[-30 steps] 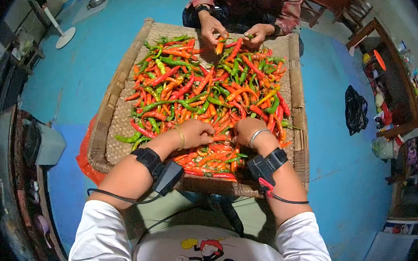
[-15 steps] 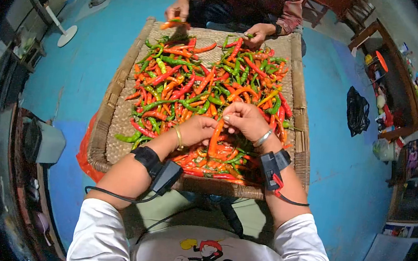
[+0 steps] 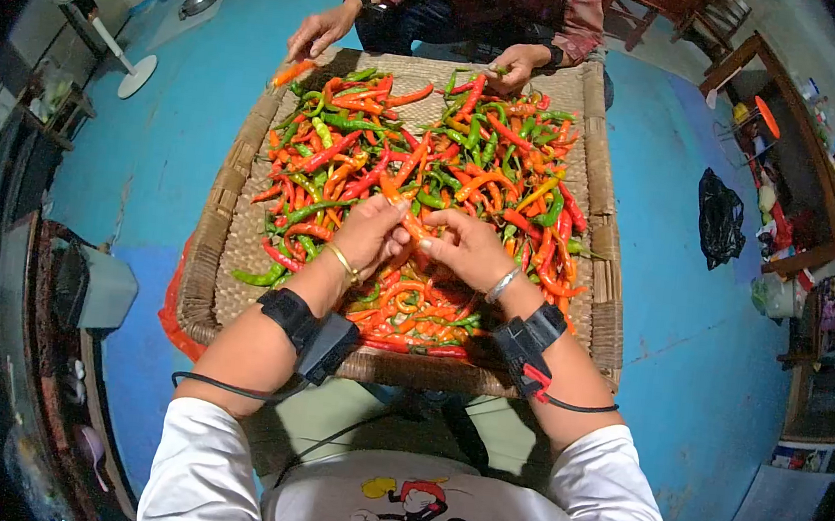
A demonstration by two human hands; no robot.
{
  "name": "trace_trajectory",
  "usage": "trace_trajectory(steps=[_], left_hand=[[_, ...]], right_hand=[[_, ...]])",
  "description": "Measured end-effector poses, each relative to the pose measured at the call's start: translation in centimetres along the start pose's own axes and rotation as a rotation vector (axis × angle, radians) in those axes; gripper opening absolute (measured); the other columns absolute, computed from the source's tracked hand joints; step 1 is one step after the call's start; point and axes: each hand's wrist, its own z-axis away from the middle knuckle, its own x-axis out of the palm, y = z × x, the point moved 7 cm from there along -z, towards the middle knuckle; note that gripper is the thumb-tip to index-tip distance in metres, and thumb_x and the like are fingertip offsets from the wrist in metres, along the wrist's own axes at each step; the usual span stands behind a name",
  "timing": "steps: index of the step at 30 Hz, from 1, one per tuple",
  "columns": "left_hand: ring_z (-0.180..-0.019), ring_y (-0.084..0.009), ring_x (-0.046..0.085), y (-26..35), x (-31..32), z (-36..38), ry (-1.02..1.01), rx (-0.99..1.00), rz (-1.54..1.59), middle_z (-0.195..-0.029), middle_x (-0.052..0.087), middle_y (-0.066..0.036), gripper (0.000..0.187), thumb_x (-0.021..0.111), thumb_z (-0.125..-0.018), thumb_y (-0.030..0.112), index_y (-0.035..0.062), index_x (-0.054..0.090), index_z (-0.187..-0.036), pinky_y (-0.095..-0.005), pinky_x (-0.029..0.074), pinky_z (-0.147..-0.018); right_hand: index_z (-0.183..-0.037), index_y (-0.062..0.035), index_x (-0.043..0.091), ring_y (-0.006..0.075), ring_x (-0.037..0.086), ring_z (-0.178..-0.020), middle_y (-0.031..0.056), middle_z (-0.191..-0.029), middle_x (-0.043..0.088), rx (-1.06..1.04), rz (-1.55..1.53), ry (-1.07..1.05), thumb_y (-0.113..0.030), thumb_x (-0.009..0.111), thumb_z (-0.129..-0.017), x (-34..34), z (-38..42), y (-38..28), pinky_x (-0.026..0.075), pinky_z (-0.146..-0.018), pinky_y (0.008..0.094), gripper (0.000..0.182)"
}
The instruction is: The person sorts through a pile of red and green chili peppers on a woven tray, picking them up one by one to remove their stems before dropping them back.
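Observation:
A wide woven tray (image 3: 227, 202) holds a heap of red, orange and green chili peppers (image 3: 447, 163). My left hand (image 3: 368, 236) and my right hand (image 3: 464, 250) meet over the near part of the heap. Both pinch one orange chili (image 3: 411, 225) between their fingertips. Each of my wrists carries a black strapped device with a cable. Across the tray a second person's hand (image 3: 319, 32) holds an orange chili (image 3: 293, 72) over the far left corner, and their other hand (image 3: 515, 64) rests at the far edge.
The tray sits on a blue floor (image 3: 693, 317). An orange bag (image 3: 171, 312) pokes out under its near left corner. A black bag (image 3: 715, 221) lies to the right, before a wooden shelf (image 3: 797, 187). A white fan stand (image 3: 116, 56) is at far left.
My hands lifted an orange chili out of the heap and brought it up between them. The other person's hand swung out with a chili toward the tray's far left corner.

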Motion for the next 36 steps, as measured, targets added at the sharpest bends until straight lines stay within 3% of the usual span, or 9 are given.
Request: trace_trajectory(steps=[5, 8, 16, 21, 23, 25, 27, 29, 36], left_hand=[[-0.049, -0.007, 0.052, -0.3, -1.1, -0.3, 0.063, -0.015, 0.189, -0.062, 0.055, -0.002, 0.011, 0.048, -0.082, 0.017, 0.0063, 0.047, -0.079, -0.0167, 0.041, -0.04], [-0.049, -0.0072, 0.052, -0.2, -0.2, 0.0, -0.026, -0.055, 0.183, -0.063, 0.055, -0.004, 0.016, 0.046, -0.083, 0.021, 0.0052, 0.048, -0.082, -0.0164, 0.042, -0.04], [-0.047, -0.0078, 0.049, -0.5, -0.7, 0.0, 0.09, -0.092, -0.122, -0.063, 0.055, -0.004, 0.051, 0.024, -0.084, 0.047, 0.0025, 0.048, -0.09, -0.018, 0.04, -0.041], [-0.046, -0.0068, 0.047, -1.3, -0.9, -0.6, 0.052, -0.093, -0.293, -0.062, 0.053, -0.003, 0.046, 0.027, -0.085, 0.043, 0.0022, 0.047, -0.089, -0.0179, 0.038, -0.04], [-0.046, -0.0063, 0.047, -1.5, -0.7, -0.7, 0.025, -0.086, -0.333, -0.061, 0.053, -0.002, 0.042, 0.029, -0.086, 0.04, 0.0029, 0.047, -0.087, -0.018, 0.038, -0.04], [-0.046, -0.0062, 0.046, -1.9, -0.4, -0.6, -0.018, -0.118, -0.359, -0.06, 0.052, -0.001, 0.036, 0.031, -0.086, 0.036, 0.0045, 0.048, -0.085, -0.0181, 0.037, -0.039], [-0.046, -0.0059, 0.046, -2.0, -0.2, -0.5, -0.033, -0.104, -0.37, -0.06, 0.052, 0.0, 0.031, 0.033, -0.086, 0.034, 0.0066, 0.048, -0.082, -0.0179, 0.037, -0.039], [-0.046, -0.0052, 0.045, -2.4, 0.1, -0.6, -0.095, -0.118, -0.411, -0.06, 0.052, 0.001, 0.027, 0.036, -0.086, 0.031, 0.0076, 0.048, -0.08, -0.0175, 0.036, -0.04], [-0.05, -0.0049, 0.046, -2.5, 0.0, -0.4, -0.077, -0.119, -0.522, -0.062, 0.052, 0.001, 0.018, 0.046, -0.082, 0.023, 0.0067, 0.051, -0.076, -0.0179, 0.037, -0.044]], right_hand=[[-0.093, 0.0004, 0.051, 0.0051, 0.045, -0.046, -0.0005, -0.061, 0.05, 0.046, -0.116, 0.09, -0.01, 0.053, -0.077, -0.2, -0.3, -0.1, 0.039, -0.044, 0.0177, 0.019], [-0.087, -0.0014, 0.052, 0.0076, 0.048, -0.045, 0.003, -0.06, 0.053, 0.115, -0.594, 0.178, -0.011, 0.046, -0.081, -1.2, -0.5, 0.9, 0.039, -0.041, 0.0183, 0.013], [-0.087, -0.001, 0.05, 0.0109, 0.048, -0.043, 0.0058, -0.058, 0.053, 0.131, -0.646, 0.362, -0.013, 0.045, -0.082, -6.3, -0.7, 1.4, 0.04, -0.039, 0.0221, 0.014], [-0.122, -0.0018, 0.023, 0.0173, 0.057, -0.068, 0.0121, -0.083, 0.056, -0.218, -1.095, 0.409, -0.013, 0.045, -0.082, -9.0, -0.8, 0.2, 0.048, -0.05, 0.0249, 0.047], [-0.125, -0.0017, 0.016, 0.0175, 0.057, -0.066, 0.012, -0.083, 0.056, -0.052, -0.841, 0.359, -0.012, 0.045, -0.081, -8.4, -1.2, 1.5, 0.047, -0.049, 0.0229, 0.054], [-0.104, -0.0006, 0.045, 0.0163, 0.057, -0.061, 0.0108, -0.076, 0.058, 0.185, -0.364, 0.337, -0.012, 0.052, -0.074, -6.9, -1.1, 2.7, 0.045, -0.047, 0.0236, 0.033], [-0.089, -0.0053, 0.056, 0.0208, 0.057, -0.065, 0.011, -0.073, 0.058, -0.157, 0.493, 0.203, -0.013, 0.054, -0.071, -4.9, -1.2, 1.7, 0.045, -0.056, 0.0307, 0.02], [-0.082, -0.0077, 0.057, 0.0268, 0.056, -0.069, 0.0114, -0.077, 0.058, -0.094, 0.79, -0.079, -0.016, 0.058, -0.067, -1.5, -0.5, 0.7, 0.043, -0.062, 0.036, 0.017], [-0.078, -0.0067, 0.057, 0.0294, 0.054, -0.077, 0.0124, -0.079, 0.056, -0.07, 1.114, -0.326, -0.012, 0.059, -0.063, 2.4, -0.3, 2.8, 0.043, -0.067, 0.0373, 0.016]])
